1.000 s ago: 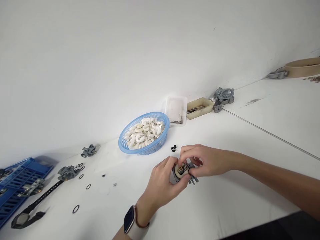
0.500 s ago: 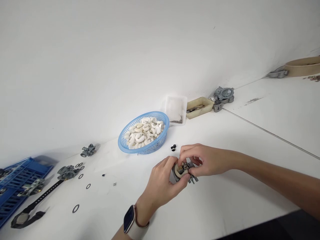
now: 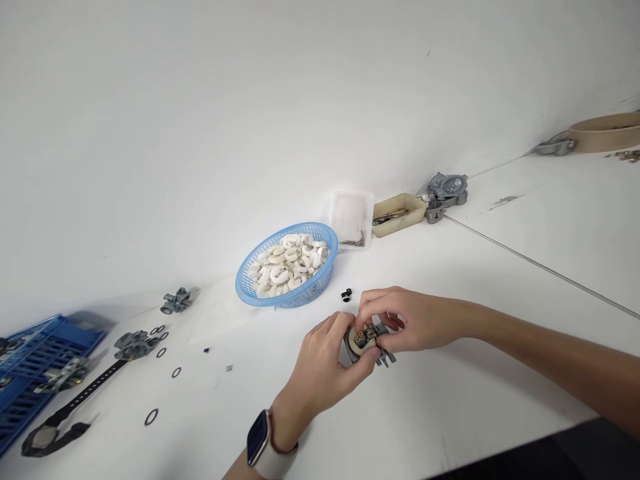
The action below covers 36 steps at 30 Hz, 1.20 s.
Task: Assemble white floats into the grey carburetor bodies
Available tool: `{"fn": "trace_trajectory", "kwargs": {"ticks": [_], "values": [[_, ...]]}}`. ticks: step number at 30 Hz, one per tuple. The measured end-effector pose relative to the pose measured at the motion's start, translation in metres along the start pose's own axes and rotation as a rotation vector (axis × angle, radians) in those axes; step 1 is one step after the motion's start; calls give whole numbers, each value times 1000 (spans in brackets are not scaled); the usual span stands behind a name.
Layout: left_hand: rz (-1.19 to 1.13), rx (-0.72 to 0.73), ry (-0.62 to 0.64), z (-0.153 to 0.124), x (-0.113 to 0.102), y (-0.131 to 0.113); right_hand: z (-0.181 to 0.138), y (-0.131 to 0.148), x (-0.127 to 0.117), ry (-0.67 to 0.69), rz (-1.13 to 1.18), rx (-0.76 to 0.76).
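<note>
The small grey metal assembly (image 3: 371, 341), with a cream horseshoe-shaped piece (image 3: 358, 339) seated on its top, sits just above the white table (image 3: 450, 407), near the table's front centre, gripped between both hands. The left hand (image 3: 324, 365), with a smartwatch (image 3: 259, 439) on its wrist, grasps the assembly from the near left side, thumb and fingers closed around its body. The right hand (image 3: 406, 321) comes in from the right and pinches the top and far side of the assembly with curled fingertips. Just beyond the hands, two small black parts (image 3: 346, 295) lie on the table, apart from the assembly. Behind them stands a blue plastic basket (image 3: 245, 288) filled with white horseshoe-shaped pieces (image 3: 287, 261). To the basket's right, against the wall, are a clear plastic tub (image 3: 353, 215), a beige tray (image 3: 400, 212) and a grey metal casting (image 3: 447, 189), in a row. On the left of the table lie loose black O-rings (image 3: 151, 417), a black wristwatch (image 3: 63, 417), two grey metal parts (image 3: 176, 301) and (image 3: 133, 345), and a blue crate (image 3: 35, 347) at the edge. A tan round rim (image 3: 607, 133) shows at the far right.
</note>
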<state>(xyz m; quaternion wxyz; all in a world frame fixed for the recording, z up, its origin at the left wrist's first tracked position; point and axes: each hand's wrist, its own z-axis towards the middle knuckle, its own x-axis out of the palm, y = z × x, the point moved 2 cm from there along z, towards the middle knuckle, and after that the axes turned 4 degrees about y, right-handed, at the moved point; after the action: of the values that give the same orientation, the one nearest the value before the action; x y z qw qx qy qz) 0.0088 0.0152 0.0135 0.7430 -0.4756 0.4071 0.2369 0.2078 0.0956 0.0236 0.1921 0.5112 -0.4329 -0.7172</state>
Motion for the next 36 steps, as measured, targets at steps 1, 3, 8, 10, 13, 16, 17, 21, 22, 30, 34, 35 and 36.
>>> {"fn": "trace_trajectory", "kwargs": {"ticks": [1, 3, 8, 10, 13, 16, 17, 21, 22, 30, 34, 35, 36], "values": [[2, 1, 0, 0, 0, 0, 0, 0, 0, 0, -2, -2], [7, 2, -5, 0, 0, -1, 0, 0, 0, -2, -7, -10], [21, 7, -10, 1, 0, -1, 0, 0, 0, -9, -10, -20], [27, 9, -11, 1, 0, -1, 0, 0, 0, -10, -14, -24], [40, 9, -12, 1, 0, -1, 0, 0, 0, -13, -20, -26], [46, 9, -7, 1, 0, -1, 0, 0, 0, -10, -15, -17], [45, 7, -6, 1, 0, -1, 0, 0, 0, -8, -13, -13], [39, 4, -2, 0, 0, -1, 0, -1, 0, -4, -12, -7], [38, 4, -2, 0, -1, -1, 0, -1, 0, -3, -11, -6], [34, 10, -6, 1, -1, -3, 0, 0, 0, -7, -12, -6], [34, 15, -11, 0, 0, -1, 0, 0, 1, -9, -2, -2], [34, 14, -12, 0, 0, -1, 0, 0, 1, -8, 0, -3], [34, 13, -13, 0, 0, -1, 0, -1, 1, -8, -1, -4]]}}
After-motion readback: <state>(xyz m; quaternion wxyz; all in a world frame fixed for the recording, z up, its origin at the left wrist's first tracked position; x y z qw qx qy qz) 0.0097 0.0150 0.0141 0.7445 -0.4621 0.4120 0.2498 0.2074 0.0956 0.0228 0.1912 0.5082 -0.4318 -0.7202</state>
